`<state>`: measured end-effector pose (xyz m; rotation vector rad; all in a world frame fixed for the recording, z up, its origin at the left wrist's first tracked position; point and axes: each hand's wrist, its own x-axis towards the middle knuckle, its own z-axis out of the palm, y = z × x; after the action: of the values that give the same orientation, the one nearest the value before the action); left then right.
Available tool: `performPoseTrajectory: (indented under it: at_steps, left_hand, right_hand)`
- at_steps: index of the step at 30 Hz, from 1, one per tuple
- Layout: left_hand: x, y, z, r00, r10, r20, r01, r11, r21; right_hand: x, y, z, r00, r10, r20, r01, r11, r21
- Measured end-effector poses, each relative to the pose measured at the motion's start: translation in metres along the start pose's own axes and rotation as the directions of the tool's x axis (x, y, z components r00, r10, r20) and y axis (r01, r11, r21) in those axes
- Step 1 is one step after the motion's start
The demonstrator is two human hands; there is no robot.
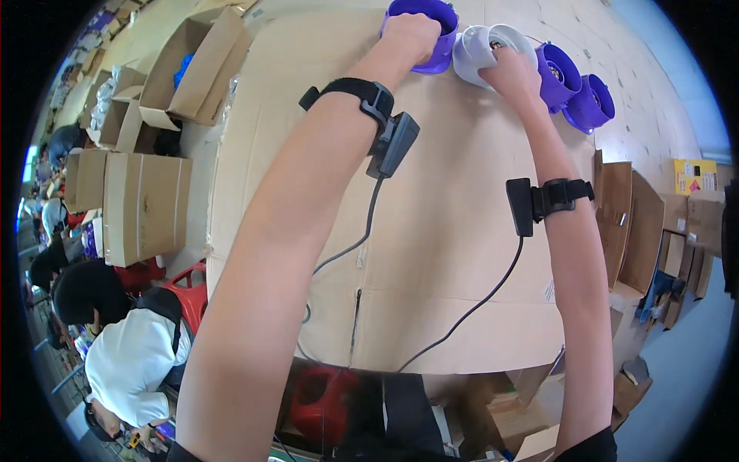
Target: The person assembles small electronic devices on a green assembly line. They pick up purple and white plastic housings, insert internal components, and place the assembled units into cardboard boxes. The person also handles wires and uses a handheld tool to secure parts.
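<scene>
At the far edge of the cardboard-covered table, my left hand (412, 37) is closed at a purple round plastic housing (443, 61). Its knuckles are curled over the near left rim, and the fingertips are hidden. To its right stands a white round plastic housing (469, 57) with a second ring-shaped opening. My right hand (513, 73) is closed on it, the fingers reaching into the opening by a small metallic part. Right of that hand two more purple housings, one nearer the white one (568, 63) and one farther right (604, 96), sit side by side, openings tilted up.
Flattened cardboard (431, 231) covers the table. Black cables run from bands on both my forearms across it. Cardboard boxes (146, 208) stand on the left, near a seated person in a white shirt (131, 362). More open cartons (635, 223) are on the right; a red stool (319, 404) is below.
</scene>
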<state>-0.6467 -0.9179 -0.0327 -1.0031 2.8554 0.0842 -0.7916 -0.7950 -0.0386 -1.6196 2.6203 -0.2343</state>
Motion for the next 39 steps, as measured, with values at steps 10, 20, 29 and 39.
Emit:
performPoseTrajectory:
  at_steps: [10, 20, 29, 39]
  left_hand:
    - [-0.115, 0.01, 0.024, 0.975, -0.069, -0.214, 0.015, 0.97, -0.242]
    - [-0.56, 0.021, -0.021, 0.708, -0.641, 0.299, 0.297, -0.113, -0.948]
    - [-0.974, 0.121, -0.067, -0.085, -0.987, 0.135, 0.108, -0.144, -0.984]
    - [-1.292, 0.406, -0.004, -0.967, -0.224, 0.12, 0.052, -0.638, -0.768]
  right_hand:
    - [-0.012, -0.009, 0.015, 0.995, -0.021, -0.1, 0.014, 0.997, -0.072]
    - [-0.117, -0.004, 0.035, 0.952, -0.273, -0.138, 0.29, 0.949, 0.122]
    - [-0.369, -0.187, -0.067, 0.607, -0.79, 0.084, 0.755, 0.607, 0.248]
    - [-0.501, -0.364, -0.056, 0.148, -0.956, 0.254, 0.878, 0.245, 0.411]
